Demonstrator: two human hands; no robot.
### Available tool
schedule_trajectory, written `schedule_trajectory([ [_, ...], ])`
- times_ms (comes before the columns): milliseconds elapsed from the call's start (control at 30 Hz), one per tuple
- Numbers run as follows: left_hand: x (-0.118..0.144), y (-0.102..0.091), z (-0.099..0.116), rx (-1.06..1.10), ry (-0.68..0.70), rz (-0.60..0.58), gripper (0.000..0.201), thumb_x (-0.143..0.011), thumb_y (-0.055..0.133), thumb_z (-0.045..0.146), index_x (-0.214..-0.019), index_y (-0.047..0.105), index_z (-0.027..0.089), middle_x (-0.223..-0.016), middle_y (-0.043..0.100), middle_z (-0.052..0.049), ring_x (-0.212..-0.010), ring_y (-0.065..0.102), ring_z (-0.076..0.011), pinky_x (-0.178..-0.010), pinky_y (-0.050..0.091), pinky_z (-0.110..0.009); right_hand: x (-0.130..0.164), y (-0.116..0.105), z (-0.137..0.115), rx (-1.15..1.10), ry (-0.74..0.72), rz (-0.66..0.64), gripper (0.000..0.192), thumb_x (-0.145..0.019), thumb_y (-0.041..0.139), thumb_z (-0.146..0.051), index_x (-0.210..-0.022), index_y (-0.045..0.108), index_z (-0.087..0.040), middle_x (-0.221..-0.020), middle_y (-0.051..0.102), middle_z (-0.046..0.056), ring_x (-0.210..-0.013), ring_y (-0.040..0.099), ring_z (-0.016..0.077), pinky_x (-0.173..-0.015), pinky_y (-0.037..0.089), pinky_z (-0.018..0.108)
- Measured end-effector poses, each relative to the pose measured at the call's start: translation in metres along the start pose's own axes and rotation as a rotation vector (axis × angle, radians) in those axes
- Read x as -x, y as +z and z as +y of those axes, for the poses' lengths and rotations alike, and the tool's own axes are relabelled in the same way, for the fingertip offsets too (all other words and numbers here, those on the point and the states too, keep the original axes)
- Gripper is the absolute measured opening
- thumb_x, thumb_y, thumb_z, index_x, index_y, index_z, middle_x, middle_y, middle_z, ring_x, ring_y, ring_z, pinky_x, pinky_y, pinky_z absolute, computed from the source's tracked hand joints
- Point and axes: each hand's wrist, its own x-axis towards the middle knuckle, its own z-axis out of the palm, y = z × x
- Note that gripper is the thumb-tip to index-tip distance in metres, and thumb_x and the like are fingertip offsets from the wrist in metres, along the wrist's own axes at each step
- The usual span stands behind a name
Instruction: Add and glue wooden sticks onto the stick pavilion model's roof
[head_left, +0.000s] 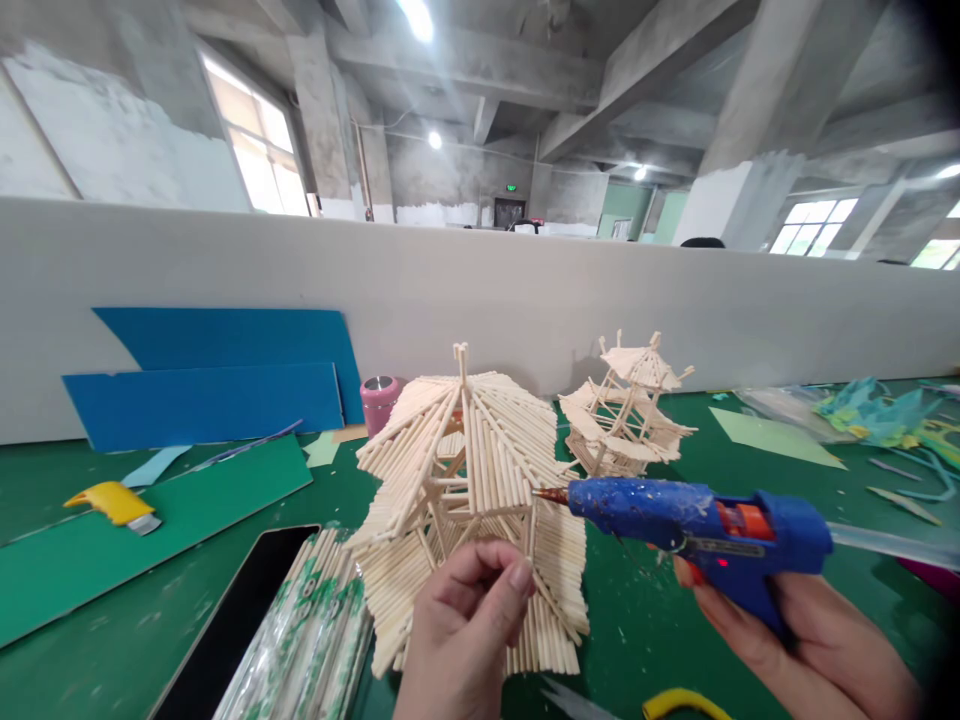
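Observation:
A blue hot glue gun (697, 520) is in my right hand (810, 640), its index finger by the trigger and a clear glue stick in its back end. The nozzle points left and is at the roof edge of a pavilion model (491, 440) built from thin wooden sticks. My left hand (476, 620) is in front of the model's lower tier, thumb and index finger pinched together near a post. Whether a stick is between these fingertips I cannot make out. The upper roof has a gap in its slats at the front left.
Behind stands a smaller stick pavilion (630, 400) beside a pink cup (380, 400). At left lie wrapped sticks (300, 630), a black phone-like slab (240, 610), a yellow cutter (112, 503) and a green board (165, 530). Blue boards (202, 405) lean on the partition (480, 290). A yellow handle (682, 703) lies in front.

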Motion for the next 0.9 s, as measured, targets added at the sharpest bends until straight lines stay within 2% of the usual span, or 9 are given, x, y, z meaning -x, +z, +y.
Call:
schedule_trajectory([
  [300, -0.001, 0.000, -0.001, 0.001, -0.017, 0.010, 0.023, -0.049, 0.083, 0.030, -0.056, 0.067, 0.015, -0.051, 0.055, 0.003, -0.047, 0.039, -0.0040, -0.045, 0.031, -0.013, -0.002, -0.003, -0.005, -0.038, 0.014, -0.076, 0.026, -0.072, 0.063, -0.040, -0.090, 0.072, -0.024, -0.079, 0.075, 0.004, -0.063, 0.071, 0.0208, -0.056, 0.059, 0.019],
  [467, -0.001, 0.000, -0.001, 0.004, -0.016, 0.003, 0.023, -0.049, 0.083, 0.030, -0.056, 0.067, 0.015, -0.052, 0.056, 0.003, -0.048, 0.039, -0.0039, -0.045, 0.030, -0.013, 0.001, -0.003, -0.006, 0.032, 0.005, -0.035, 0.025, -0.072, 0.062, -0.041, -0.091, 0.071, -0.026, -0.079, 0.075, 0.002, -0.063, 0.071, 0.0200, -0.056, 0.058, 0.018],
  [667, -0.001, 0.000, 0.000, 0.000, -0.013, -0.001, 0.023, -0.048, 0.083, 0.029, -0.056, 0.067, 0.016, -0.052, 0.056, 0.003, -0.048, 0.039, -0.0041, -0.046, 0.030, -0.014, 0.002, 0.000, 0.007, 0.123, -0.069, -0.040, 0.020, -0.076, 0.062, -0.034, -0.092, 0.071, -0.026, -0.087, 0.074, 0.001, -0.071, 0.071, 0.0174, -0.063, 0.055, 0.014],
  [767, -0.001, 0.000, -0.001, 0.000, -0.016, 0.002, 0.022, -0.048, 0.083, 0.029, -0.056, 0.067, 0.016, -0.051, 0.054, 0.004, -0.047, 0.038, -0.0040, -0.045, 0.030, -0.014, 0.002, 0.000, 0.010, 0.107, -0.034, -0.050, 0.020, -0.073, 0.065, -0.035, -0.091, 0.071, -0.027, -0.084, 0.074, 0.001, -0.071, 0.071, 0.0171, -0.063, 0.055, 0.014],
  [900, -0.002, 0.000, -0.002, 0.003, -0.013, 0.004, 0.023, -0.048, 0.083, 0.029, -0.056, 0.067, 0.015, -0.051, 0.054, 0.004, -0.047, 0.038, -0.0043, -0.045, 0.030, -0.014, 0.001, 0.000, -0.001, -0.050, 0.093, -0.075, 0.025, -0.072, 0.064, -0.039, -0.091, 0.071, -0.025, -0.086, 0.074, 0.002, -0.072, 0.071, 0.0195, -0.064, 0.057, 0.018],
])
